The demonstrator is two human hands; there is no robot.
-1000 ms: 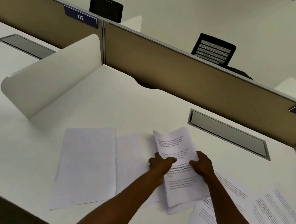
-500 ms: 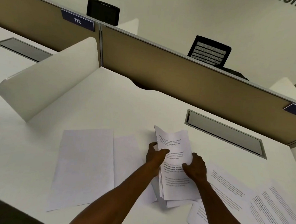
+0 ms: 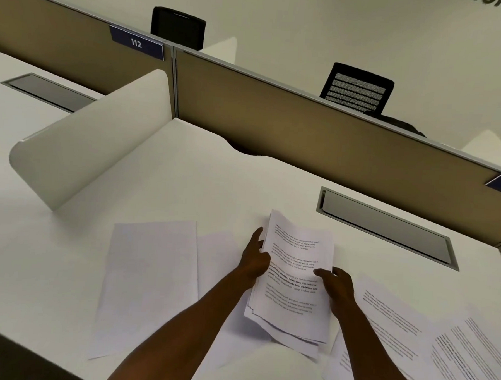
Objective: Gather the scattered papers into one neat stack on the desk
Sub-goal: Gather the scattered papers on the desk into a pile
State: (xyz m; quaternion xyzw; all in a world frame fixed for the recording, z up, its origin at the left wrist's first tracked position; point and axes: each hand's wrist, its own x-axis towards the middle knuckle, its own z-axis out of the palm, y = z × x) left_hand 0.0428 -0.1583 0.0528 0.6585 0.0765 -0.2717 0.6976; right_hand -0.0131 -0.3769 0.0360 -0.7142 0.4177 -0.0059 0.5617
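At centre frame, a sheaf of printed papers (image 3: 295, 276) is held between both hands above the white desk (image 3: 186, 180), its lower edges fanned and uneven. The left hand (image 3: 253, 258) grips the sheaf's left edge, fingers curled behind the sheets. The right hand (image 3: 337, 287) clasps the right edge, thumb lying on the top printed page. Two blank sheets (image 3: 148, 283) lie flat on the desk at lower left of the frame, overlapping each other. Several printed sheets (image 3: 404, 337) lie scattered at lower right, partly overlapping. A tan partition (image 3: 304, 128) with a label reading 112 (image 3: 136, 43) crosses the upper frame.
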